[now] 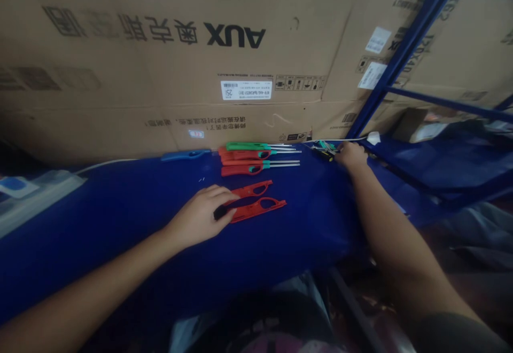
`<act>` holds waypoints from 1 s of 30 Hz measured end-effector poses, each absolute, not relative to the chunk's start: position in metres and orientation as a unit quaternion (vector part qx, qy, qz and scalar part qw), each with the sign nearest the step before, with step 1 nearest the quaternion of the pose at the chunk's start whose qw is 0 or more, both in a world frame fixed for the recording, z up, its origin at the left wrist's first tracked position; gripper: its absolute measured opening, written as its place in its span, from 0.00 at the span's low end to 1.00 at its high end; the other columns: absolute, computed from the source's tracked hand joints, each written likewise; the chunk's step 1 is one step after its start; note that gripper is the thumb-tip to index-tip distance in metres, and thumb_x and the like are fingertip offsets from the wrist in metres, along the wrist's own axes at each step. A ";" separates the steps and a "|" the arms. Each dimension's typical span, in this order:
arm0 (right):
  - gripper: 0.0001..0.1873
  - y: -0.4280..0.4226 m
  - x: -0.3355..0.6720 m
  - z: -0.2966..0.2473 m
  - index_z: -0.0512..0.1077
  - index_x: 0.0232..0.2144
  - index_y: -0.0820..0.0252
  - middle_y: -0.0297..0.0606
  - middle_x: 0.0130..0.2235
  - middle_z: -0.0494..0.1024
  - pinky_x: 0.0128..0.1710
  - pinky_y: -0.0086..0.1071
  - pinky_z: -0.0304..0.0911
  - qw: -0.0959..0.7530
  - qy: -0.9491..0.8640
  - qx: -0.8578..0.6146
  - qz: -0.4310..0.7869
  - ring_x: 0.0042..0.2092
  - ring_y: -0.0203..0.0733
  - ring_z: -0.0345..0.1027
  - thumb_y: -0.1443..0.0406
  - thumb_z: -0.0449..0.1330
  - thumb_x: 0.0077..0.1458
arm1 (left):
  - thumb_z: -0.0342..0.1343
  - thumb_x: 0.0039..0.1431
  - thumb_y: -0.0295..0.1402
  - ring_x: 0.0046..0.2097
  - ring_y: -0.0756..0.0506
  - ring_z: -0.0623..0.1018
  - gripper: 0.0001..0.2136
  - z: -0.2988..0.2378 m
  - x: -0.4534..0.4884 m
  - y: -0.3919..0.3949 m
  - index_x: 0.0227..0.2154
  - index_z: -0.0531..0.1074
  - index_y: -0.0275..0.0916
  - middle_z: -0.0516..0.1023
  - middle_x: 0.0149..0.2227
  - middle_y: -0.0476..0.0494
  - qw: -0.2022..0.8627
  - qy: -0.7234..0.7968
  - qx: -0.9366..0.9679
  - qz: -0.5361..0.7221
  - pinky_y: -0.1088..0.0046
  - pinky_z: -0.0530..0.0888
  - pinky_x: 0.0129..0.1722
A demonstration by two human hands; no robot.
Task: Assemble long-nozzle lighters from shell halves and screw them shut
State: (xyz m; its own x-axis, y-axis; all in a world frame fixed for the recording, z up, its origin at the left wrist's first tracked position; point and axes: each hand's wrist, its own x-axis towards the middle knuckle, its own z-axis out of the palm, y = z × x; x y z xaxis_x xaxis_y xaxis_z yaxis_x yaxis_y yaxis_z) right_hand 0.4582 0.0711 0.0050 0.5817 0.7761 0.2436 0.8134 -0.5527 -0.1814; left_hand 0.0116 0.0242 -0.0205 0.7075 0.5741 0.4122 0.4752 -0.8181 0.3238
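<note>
Now, left hand (198, 217): lies palm down on the blue cloth (120, 219), with its fingers bent over the near-left ends of the two red shells (258, 209). A dark piece sits under the fingertips; whether they pinch it or only press on it cannot be told.
Red shells: two flat halves lie side by side, just apart, in the middle of the cloth. The long axis runs left to right, tilting slightly away; the looped ends point right.
Right hand (351, 155): reaches to the far right edge of the cloth, fingers curled at a heap of small parts (325, 149). It is blurred, so the grip cannot be told.
Finished lighters (244, 162): lie stacked in a row behind the shells, handles to the left and metal tubes pointing right.
Blue handle (186, 155): lies left of them, against the cardboard box (160, 64).
Blue rack (404, 48): stands at the right.
</note>
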 end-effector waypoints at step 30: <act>0.15 0.078 0.467 -0.001 0.72 0.46 0.61 0.53 0.49 0.77 0.52 0.48 0.68 0.158 -0.392 -0.906 -0.035 0.53 0.57 0.73 0.67 0.62 0.54 | 0.58 0.63 0.47 0.55 0.41 0.76 0.14 -0.012 0.008 0.021 0.45 0.73 0.45 0.78 0.52 0.46 0.078 0.283 0.941 0.168 0.58 0.69 0.56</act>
